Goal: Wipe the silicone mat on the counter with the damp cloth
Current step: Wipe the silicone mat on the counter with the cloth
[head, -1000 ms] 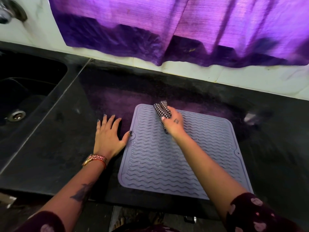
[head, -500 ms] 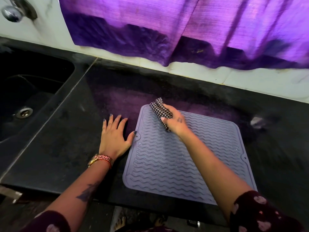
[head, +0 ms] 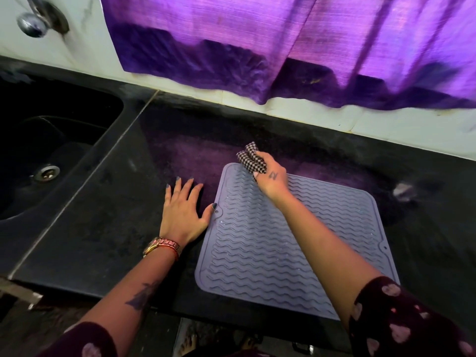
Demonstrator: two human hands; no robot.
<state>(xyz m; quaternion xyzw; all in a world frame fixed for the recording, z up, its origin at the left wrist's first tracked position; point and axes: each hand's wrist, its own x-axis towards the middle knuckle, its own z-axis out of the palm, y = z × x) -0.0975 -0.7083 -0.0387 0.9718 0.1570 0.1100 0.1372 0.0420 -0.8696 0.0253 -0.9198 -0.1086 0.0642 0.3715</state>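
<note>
Dark maroon sleeves [head: 401,320] with pale heart shapes, rose-gold wristwatch [head: 160,245] beside a red thread band, dark forearm tattoo [head: 142,297], small tattoo on right hand [head: 273,179], dark-painted nails on left hand [head: 183,212]

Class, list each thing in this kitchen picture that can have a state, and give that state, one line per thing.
Silicone mat: flat on the counter, uncovered except at its far left corner.
Checked cloth: bunched, gripped at the mat's far left corner.
Right hand: curled round the cloth.
Left hand: flat on the counter, thumb touching the mat's edge.
Sink: holds no dishes.
Curtain: hanging down.
</note>
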